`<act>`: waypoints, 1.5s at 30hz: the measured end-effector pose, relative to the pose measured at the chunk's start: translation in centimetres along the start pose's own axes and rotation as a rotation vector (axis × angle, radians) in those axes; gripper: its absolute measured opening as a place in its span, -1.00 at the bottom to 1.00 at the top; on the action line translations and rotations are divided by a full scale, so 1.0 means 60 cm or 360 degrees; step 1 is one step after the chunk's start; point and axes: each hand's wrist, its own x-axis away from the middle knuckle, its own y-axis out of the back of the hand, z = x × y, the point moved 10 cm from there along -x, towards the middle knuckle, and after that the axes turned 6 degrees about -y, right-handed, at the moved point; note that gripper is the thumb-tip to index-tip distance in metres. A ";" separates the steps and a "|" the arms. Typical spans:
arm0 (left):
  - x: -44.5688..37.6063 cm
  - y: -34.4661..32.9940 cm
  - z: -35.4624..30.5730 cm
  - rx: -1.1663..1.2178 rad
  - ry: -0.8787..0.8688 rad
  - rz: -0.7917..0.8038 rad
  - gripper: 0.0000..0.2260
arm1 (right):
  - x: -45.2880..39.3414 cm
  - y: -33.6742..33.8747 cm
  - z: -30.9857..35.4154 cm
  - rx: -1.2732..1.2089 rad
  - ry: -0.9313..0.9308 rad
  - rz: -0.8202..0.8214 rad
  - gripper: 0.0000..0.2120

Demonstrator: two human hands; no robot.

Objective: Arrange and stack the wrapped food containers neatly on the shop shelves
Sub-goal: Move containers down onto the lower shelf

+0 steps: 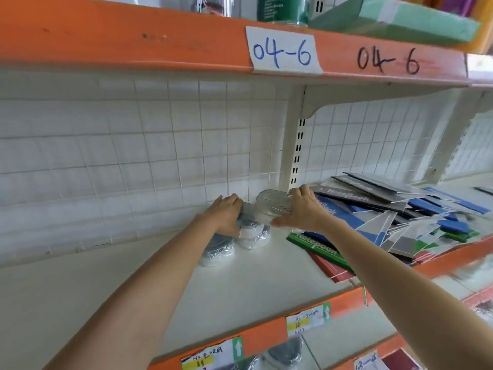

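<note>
The white shelf (253, 284) fills the lower middle of the frame, its orange front edge carrying price tags, with another orange shelf edge across the top bearing a paper label (284, 50) marked 04-6. At the right of the frame a loose heap of notebooks (386, 217) spreads over the shelf, probably why the containers are kept to the left of it. At centre, near the wire grid back, sit the wrapped food containers (240, 236), a small cluster of round tubs in clear film. The right hand (306, 209) grips a clear-lidded container (274, 202) from its right side, fingers curled over the rim, holding it above the cluster, seemingly to set it on top. The left hand (226, 212) lies across the cluster with fingers curved over it, apparently steadying it; whether it actually clasps one I cannot tell.
</note>
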 end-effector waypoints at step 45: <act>0.605 -0.056 0.230 0.0137 0.1823 -0.0179 -0.02 | 0.073 -0.264 0.335 0.0097 0.0725 0.0405 -0.11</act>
